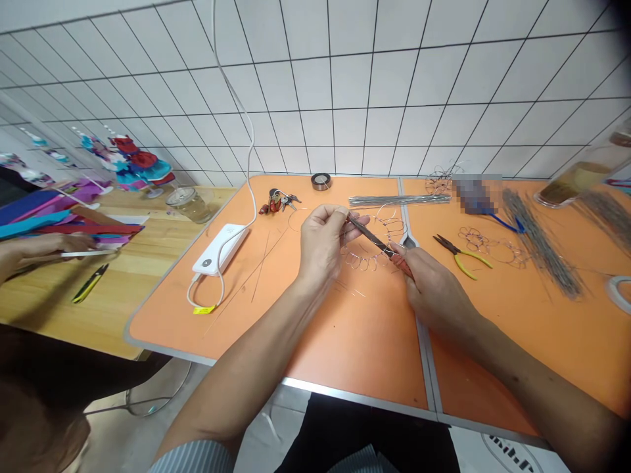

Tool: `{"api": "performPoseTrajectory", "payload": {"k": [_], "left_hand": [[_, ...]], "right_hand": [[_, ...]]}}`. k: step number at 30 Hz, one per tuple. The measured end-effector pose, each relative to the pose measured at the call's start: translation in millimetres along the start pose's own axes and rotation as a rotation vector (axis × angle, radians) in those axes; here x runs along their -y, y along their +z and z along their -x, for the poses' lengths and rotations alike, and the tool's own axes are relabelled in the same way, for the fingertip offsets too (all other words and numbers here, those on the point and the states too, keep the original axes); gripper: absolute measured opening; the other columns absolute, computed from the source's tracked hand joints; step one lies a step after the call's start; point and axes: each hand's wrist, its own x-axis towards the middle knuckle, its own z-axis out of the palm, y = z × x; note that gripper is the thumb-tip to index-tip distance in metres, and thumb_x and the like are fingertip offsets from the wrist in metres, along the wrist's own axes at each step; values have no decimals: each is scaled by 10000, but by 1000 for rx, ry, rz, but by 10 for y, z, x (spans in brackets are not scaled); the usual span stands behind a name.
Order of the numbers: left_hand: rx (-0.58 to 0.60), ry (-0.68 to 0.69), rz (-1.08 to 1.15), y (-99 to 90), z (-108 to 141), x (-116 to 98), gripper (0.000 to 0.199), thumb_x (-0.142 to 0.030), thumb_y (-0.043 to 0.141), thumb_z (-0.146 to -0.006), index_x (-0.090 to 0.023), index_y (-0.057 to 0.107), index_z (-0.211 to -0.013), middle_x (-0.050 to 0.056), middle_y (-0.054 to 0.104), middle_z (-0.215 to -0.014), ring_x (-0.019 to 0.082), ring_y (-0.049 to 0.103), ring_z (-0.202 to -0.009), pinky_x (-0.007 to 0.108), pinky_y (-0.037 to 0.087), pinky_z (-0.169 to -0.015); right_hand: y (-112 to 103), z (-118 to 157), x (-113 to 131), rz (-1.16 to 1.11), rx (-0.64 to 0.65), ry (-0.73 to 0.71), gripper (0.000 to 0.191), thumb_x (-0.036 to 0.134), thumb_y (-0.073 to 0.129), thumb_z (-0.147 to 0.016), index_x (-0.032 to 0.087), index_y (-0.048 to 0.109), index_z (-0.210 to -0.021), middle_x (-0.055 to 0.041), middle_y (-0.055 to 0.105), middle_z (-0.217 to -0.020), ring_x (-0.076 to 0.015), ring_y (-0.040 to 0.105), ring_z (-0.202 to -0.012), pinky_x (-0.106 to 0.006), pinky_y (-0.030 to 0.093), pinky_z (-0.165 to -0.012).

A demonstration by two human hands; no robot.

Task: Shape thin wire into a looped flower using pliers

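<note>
My left hand is closed, thumb and forefinger pinching thin wire. A ring of small wire loops hangs between my hands, just above the orange table. Wrapped in my right hand is a long, narrow dark tool with a reddish handle, its exact kind unclear. The tool's tip reaches up to my left fingertips, at the wire. Short cut wires lie below my hands.
On the orange table are a white power strip, keys, black tape, yellow-handled pliers and wire bundles. Another person's hand works at the left wooden table, near a yellow cutter.
</note>
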Motion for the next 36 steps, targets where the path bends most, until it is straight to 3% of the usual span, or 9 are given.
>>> {"api": "performPoseTrajectory", "payload": {"k": [8,14,24,36], "left_hand": [[5,4,8,-8,-10,7,204,-254,801,-903,-181,623,-835,45,786,-892,235,855,-930,408,682,-967],[3,4,2,-15,-28,20,221,-278,814,-887,-182,619,-846,36,785,-881,231,854,-954,381,675,-969],[-1,0,12,-11,-17,0,232,-272,825,-891,-183,617,-838,29,767,-866,233,854,-928,403,677,-969],[-1,10,2,-11,-18,24,188,-260,786,-892,-185,621,-843,34,780,-872,224,850,-951,351,678,-932]], "right_hand": [[-1,-5,19,-60,-20,-14,389,196,444,-1083,202,677,-1394,-122,781,-1125,-286,764,-1049,-395,607,-817],[6,4,12,-59,-14,-19,376,184,440,-1083,201,679,-1371,-121,781,-1158,-290,761,-1097,-402,613,-845],[33,7,-22,60,-22,8,415,235,464,-1111,192,651,-1479,-118,789,-1177,-295,750,-1087,-394,582,-772],[53,27,-15,61,-37,-18,460,159,416,-1081,182,624,-1491,-136,782,-1206,-305,739,-1112,-393,582,-784]]}}
